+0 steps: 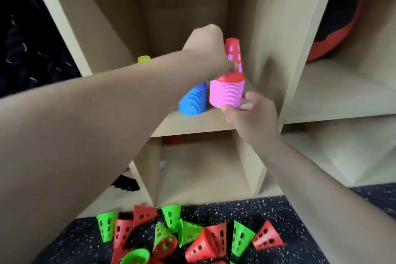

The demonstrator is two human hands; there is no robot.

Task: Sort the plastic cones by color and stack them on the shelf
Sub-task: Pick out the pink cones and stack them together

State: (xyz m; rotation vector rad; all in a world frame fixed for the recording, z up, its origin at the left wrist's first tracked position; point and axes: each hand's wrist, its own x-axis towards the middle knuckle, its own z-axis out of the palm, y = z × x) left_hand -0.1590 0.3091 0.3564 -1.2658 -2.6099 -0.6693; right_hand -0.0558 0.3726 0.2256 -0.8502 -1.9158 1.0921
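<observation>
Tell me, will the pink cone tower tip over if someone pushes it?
Probably it could tip: the pink stack is tall, with a red cone on top, and the right hand grips its base. The blue stack beside it leans. It likely feels stiff and light, being thin nested plastic with holes.

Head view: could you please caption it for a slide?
Left hand holds red cone atop pink stack; right hand grips the stack's base.
</observation>
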